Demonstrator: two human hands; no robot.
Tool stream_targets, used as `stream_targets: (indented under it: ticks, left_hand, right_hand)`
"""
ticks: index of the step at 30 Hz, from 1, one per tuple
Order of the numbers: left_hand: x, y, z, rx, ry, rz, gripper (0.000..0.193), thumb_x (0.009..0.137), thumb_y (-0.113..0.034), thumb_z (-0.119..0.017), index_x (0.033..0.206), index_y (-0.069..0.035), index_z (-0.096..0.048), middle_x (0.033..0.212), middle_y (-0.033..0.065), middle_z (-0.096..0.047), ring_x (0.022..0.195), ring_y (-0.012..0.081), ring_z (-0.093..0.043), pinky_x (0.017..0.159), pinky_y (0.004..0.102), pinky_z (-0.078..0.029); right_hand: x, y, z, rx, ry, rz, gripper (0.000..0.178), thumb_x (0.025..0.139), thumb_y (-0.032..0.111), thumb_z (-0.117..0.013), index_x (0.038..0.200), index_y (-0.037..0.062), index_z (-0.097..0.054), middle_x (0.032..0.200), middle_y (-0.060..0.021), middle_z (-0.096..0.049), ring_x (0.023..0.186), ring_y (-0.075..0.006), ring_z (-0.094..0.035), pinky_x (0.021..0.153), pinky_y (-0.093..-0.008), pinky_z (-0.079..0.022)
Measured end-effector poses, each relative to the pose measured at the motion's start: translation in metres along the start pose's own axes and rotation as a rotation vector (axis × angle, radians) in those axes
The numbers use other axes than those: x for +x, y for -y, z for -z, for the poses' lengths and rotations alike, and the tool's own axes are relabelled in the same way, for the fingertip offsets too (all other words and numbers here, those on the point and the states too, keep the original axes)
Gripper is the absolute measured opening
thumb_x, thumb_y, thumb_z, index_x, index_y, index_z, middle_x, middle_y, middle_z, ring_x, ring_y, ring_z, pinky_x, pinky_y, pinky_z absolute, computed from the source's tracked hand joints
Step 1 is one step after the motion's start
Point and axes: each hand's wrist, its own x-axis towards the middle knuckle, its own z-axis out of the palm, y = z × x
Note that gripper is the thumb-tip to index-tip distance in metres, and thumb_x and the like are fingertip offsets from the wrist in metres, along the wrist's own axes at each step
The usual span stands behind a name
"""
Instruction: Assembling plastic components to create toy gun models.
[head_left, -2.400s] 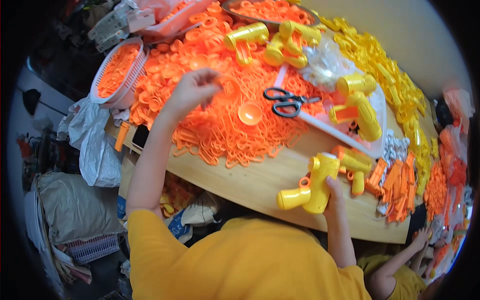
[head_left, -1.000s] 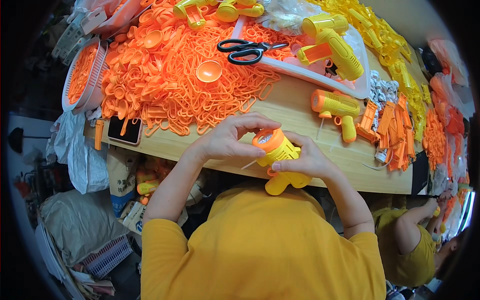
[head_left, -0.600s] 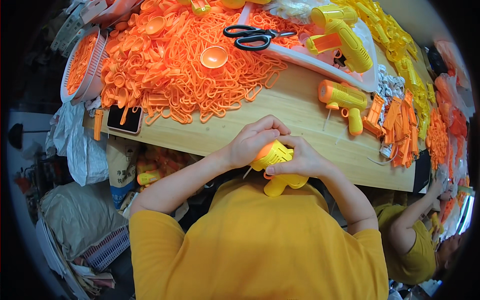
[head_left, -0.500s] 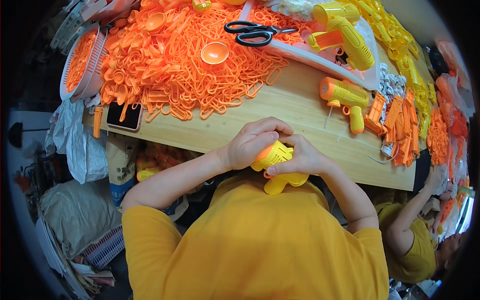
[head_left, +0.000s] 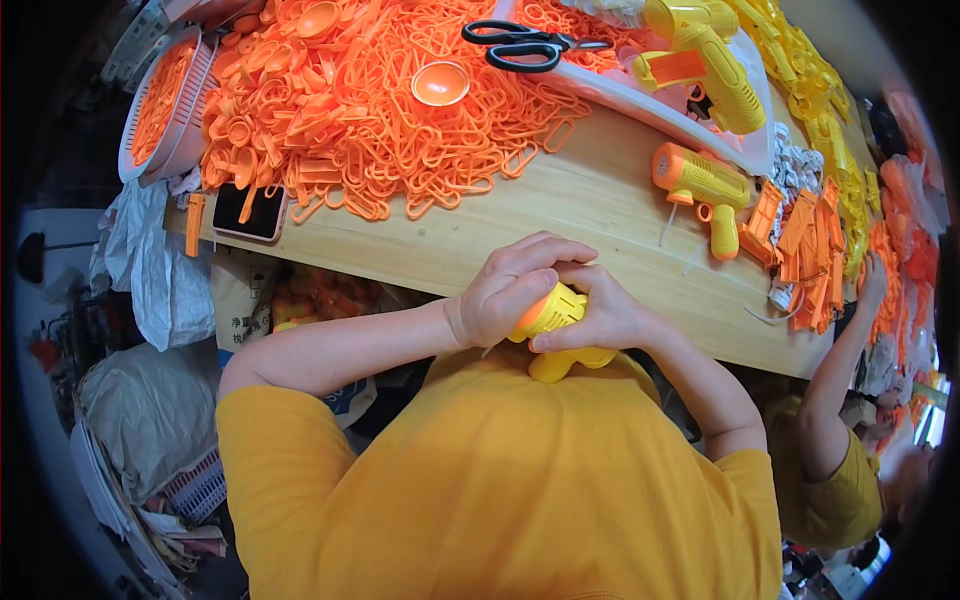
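Against my chest, at the table's near edge, both hands hold a yellow toy gun (head_left: 556, 314) with an orange front end. My left hand (head_left: 508, 292) is wrapped over the orange front, its fingers reaching across to the other hand. The yellow body is gripped by my right hand (head_left: 606, 308), with the thumb lying along its side. Below the hands the toy's handle points toward me. The palms hide part of the front end. A second toy gun (head_left: 706, 188), also yellow with an orange front, lies on the table to the right.
A big heap of orange plastic parts (head_left: 370, 130) covers the table's far left, with a phone (head_left: 250, 214) by it. Black-handled scissors (head_left: 530, 46) lie near a white tray (head_left: 650, 104). Orange pieces (head_left: 812, 245) and yellow parts lie right. A co-worker's arm (head_left: 838, 360) reaches in there.
My hands stay closed around the toy gun, and my left elbow has swung slightly outward. The co-worker's arm at the right has stretched farther forward to the orange parts. The view has shifted slightly.
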Motion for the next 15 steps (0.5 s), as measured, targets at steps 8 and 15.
stream_targets:
  ticks: [8,15]
  left_hand:
    - [0.045,-0.014,0.026,0.105,-0.284,-0.052,0.04,0.099,-0.032,-0.042,0.109,0.002,-0.061,0.099,0.0098,-0.063,0.093,0.0196,-0.061,0.087,0.0317,-0.047]
    - [0.047,-0.024,0.038,-0.643,-0.451,0.524,0.038,0.1,-0.034,-0.042,0.104,-0.001,-0.061,0.09,0.0074,-0.064,0.08,0.0141,-0.063,0.075,0.0294,-0.053]
  right_hand:
    - [0.014,0.026,0.021,0.765,-0.221,0.02,0.061,0.082,0.012,-0.066,0.135,0.002,-0.038,0.122,-0.0135,-0.054,0.107,-0.0231,-0.059,0.094,-0.0337,-0.046]
    - [0.003,0.033,0.031,-0.324,-0.411,0.683,0.066,0.074,0.01,-0.07,0.133,0.0058,-0.042,0.137,-0.0166,-0.048,0.129,-0.033,-0.044,0.108,-0.0482,-0.032]
